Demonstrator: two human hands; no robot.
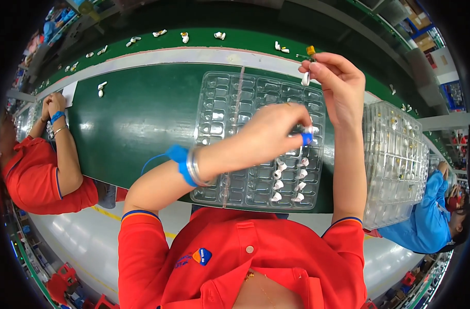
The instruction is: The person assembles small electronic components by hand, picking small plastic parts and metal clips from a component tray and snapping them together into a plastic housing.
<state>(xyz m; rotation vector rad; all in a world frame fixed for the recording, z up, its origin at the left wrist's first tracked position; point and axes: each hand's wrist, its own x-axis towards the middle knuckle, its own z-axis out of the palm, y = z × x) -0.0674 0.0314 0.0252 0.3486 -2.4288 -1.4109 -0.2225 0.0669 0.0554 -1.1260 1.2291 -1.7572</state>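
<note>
A clear plastic compartment tray [209, 129] lies on the green worktable in front of me. Small white earbud pieces [279, 184] sit in its two columns nearest the right edge, towards my body. My left hand [271, 129] reaches across the tray, slightly blurred, fingers pinched over the right-hand columns; a blue finger cot covers one fingertip. Whatever it pinches is mostly hidden; a whitish bit shows at the tips. Raised beyond the tray's far right corner, my right hand [340, 80] is closed on a white earbud piece [305, 79] with a small yellow part [310, 50] above it.
Along the far side runs a green belt [250, 44] carrying several white earbud pieces. Another earbud piece [101, 89] lies on the table at left. Stacked clear trays [394, 149] stand to my right. Co-workers in red [49, 175] and blue [425, 221] sit on either side.
</note>
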